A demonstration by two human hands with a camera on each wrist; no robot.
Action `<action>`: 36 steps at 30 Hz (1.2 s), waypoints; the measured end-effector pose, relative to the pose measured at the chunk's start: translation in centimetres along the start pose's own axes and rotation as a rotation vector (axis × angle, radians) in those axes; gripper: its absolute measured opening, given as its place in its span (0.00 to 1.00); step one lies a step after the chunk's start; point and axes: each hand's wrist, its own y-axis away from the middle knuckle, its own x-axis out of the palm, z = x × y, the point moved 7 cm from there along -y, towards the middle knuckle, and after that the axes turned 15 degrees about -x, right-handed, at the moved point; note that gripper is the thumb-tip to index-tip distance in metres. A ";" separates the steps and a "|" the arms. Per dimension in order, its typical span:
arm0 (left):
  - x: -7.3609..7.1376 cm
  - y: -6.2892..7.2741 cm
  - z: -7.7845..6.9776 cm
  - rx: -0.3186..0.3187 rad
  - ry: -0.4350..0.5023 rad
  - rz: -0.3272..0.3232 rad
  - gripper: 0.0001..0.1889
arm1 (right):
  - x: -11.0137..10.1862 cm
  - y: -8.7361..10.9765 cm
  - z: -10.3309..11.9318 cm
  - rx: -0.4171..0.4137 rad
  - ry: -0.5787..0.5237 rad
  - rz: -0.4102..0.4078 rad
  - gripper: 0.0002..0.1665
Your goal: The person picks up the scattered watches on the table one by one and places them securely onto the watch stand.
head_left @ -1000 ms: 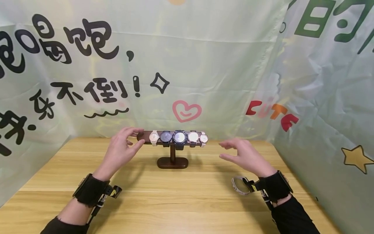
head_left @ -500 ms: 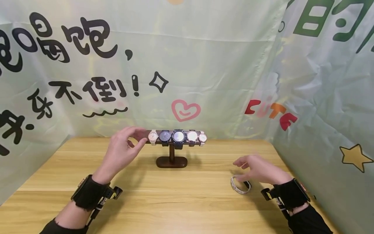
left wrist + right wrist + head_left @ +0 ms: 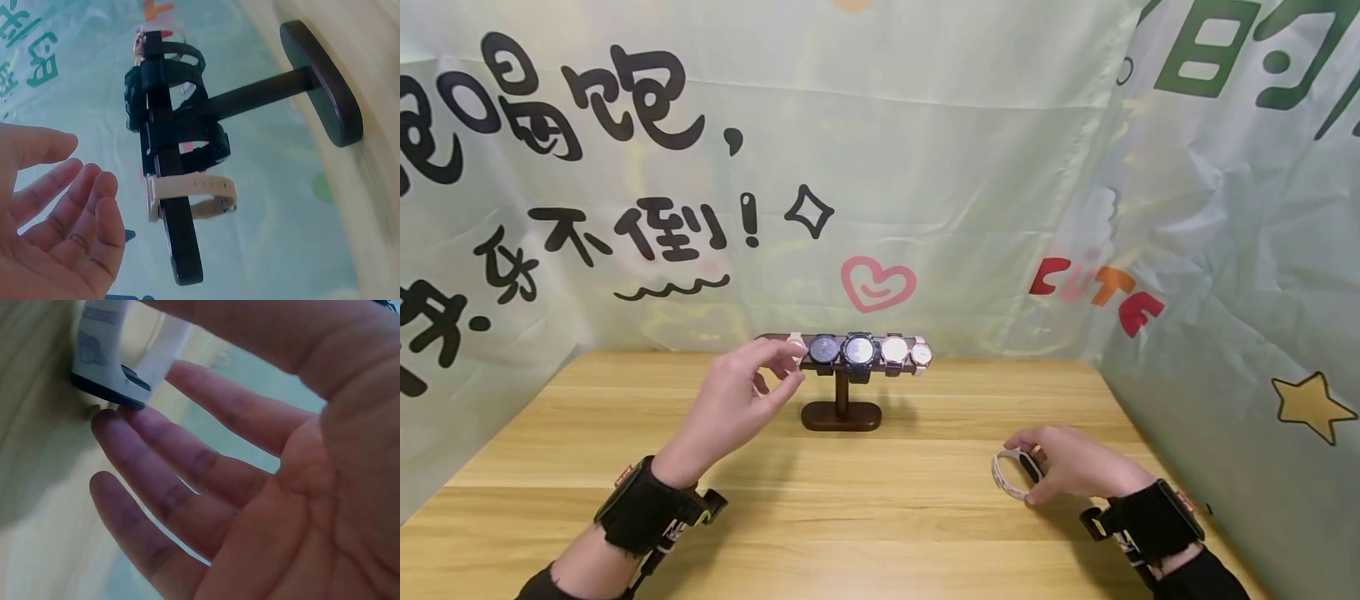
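Observation:
My right hand (image 3: 1078, 462) pinches a white patterned fitness band (image 3: 997, 473) with a black module, standing on its edge on the table; thumb and index finger lie at opposite sides of it. In the right wrist view, a fingertip meets the black underside of the band (image 3: 97, 347). My left hand (image 3: 733, 404) hovers with relaxed fingers before the left end of a dark wooden watch stand (image 3: 841, 417). It partly covers the leftmost watch, whose pale strap (image 3: 190, 186) shows in the left wrist view, apart from the fingers. A large black watch (image 3: 859, 351) sits mid-bar.
Several watches share the stand's bar, including a dark-faced watch (image 3: 824, 350) and a small white-strapped one (image 3: 921, 355) at the right end. The wooden table (image 3: 865, 517) meets a printed cloth backdrop (image 3: 970, 183) behind and at both sides.
My right hand has come down from beside the stand to the fitness band and taken hold of it. The left hand has shifted right, from the bar's end to before the leftmost watch.

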 end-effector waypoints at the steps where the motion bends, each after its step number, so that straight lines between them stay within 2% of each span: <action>1: 0.1 0.1 -0.1 0.008 0.002 0.002 0.13 | 0.1 -0.1 0.1 -0.006 0.001 -0.008 0.40; 8: 0.8 0.6 -1.1 0.051 -0.008 0.033 0.12 | 0.6 -1.2 1.0 -0.084 0.040 -0.055 0.42; 13: 1.3 1.0 -1.8 0.063 -0.015 0.064 0.12 | 1.0 -1.5 1.1 -0.059 0.031 -0.051 0.46; 15: 1.5 1.2 -1.9 0.069 -0.009 0.070 0.12 | 1.0 -1.5 1.0 -0.056 0.034 -0.054 0.45; 21: 1.8 1.5 -2.5 0.122 0.021 0.082 0.13 | 1.1 -1.7 1.1 -0.113 0.060 -0.075 0.39; 26: 2.3 1.9 -3.0 0.131 0.024 0.126 0.14 | 1.2 -2.0 1.4 -0.138 0.049 -0.082 0.36; 30: 2.7 2.2 -3.4 0.138 0.019 0.162 0.14 | 1.3 -2.4 2.1 -0.134 0.044 -0.084 0.36; 36: 3.1 2.8 -4.2 0.181 0.034 0.187 0.14 | 1.1 -3.2 4.0 -0.142 0.074 -0.095 0.37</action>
